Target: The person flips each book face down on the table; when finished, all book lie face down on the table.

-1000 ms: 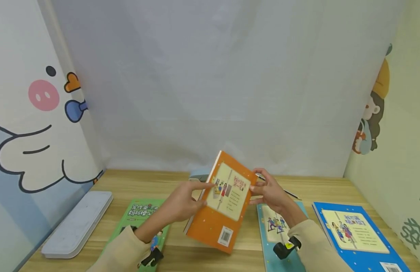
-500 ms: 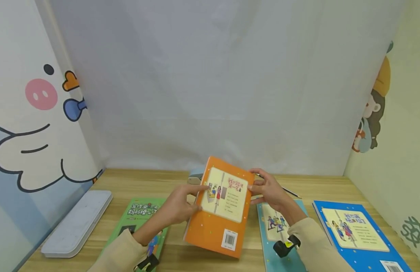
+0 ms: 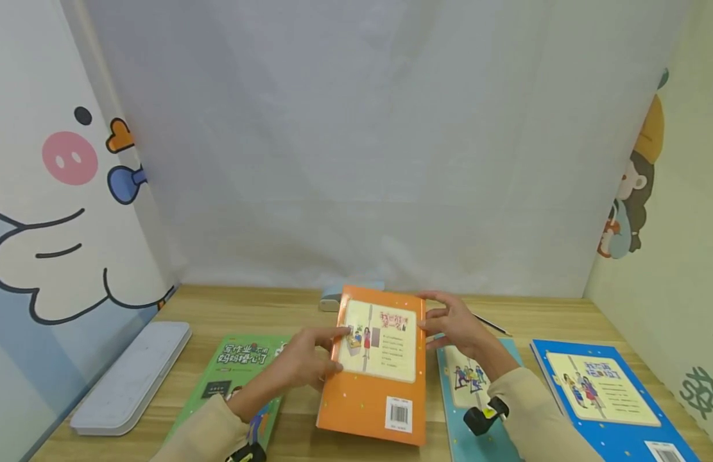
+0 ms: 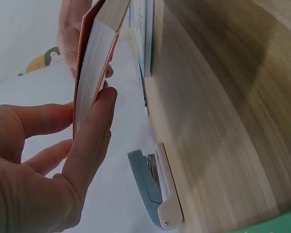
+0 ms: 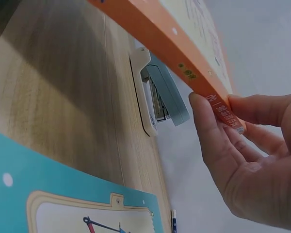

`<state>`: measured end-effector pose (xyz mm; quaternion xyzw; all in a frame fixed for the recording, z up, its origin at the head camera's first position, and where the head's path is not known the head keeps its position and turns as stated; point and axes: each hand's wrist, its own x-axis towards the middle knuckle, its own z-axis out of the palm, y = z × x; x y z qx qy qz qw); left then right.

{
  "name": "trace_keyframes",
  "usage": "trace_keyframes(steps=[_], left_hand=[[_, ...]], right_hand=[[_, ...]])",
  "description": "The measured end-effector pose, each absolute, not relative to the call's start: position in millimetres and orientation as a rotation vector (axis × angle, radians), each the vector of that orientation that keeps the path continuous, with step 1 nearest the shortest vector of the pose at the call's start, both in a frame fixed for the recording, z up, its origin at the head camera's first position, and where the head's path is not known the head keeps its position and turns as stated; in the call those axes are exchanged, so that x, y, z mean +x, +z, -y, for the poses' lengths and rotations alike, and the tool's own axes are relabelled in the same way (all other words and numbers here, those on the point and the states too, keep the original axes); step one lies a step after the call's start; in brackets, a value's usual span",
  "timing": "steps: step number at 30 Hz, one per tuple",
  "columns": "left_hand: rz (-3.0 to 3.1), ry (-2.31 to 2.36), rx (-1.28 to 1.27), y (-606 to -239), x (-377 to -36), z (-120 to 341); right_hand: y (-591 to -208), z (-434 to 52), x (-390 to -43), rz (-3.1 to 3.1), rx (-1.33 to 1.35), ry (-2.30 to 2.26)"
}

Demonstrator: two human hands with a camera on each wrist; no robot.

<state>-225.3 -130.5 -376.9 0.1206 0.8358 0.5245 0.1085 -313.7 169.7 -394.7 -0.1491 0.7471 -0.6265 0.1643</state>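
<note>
An orange book (image 3: 373,391) is held above the wooden table, back cover and barcode facing up. My left hand (image 3: 307,359) pinches its left edge; in the left wrist view thumb and fingers lie on both covers at the page side. The right hand (image 3: 457,324) grips the opposite edge, and the right wrist view shows its fingers (image 5: 208,131) around the spine. Below the left forearm lies a green book (image 3: 240,356), partly covered by the sleeve. Under the right wrist is a teal book (image 3: 472,378), also partly hidden.
A blue book (image 3: 601,391) lies at the right. At the left edge sits a white flat case (image 3: 131,378). Behind the orange book stands a blue-and-white stapler (image 4: 155,189), and a pencil (image 3: 493,325) lies beyond the right hand. A white curtain (image 3: 356,147) hangs behind the table.
The orange book has turned from slanted to nearly straight, and its top has come down and leftward. Both hands keep their hold on it. The other books stay in place.
</note>
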Motion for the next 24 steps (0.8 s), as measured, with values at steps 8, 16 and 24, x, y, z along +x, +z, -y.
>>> trace_keyframes(steps=[8,16,24], left_hand=[[-2.391,1.486,0.363,-391.5,-224.8,131.0],[-2.425,1.442,0.318,-406.0,-228.4,130.8],[-2.455,1.397,0.224,-416.5,-228.2,125.9]], right_hand=[[-400.2,-168.9,-313.8,-2.117,-0.422,-1.722],[-411.3,-167.7,-318.0,-2.094,-0.448,-1.702],[-419.5,-162.5,-321.3,-2.107,-0.410,-1.624]])
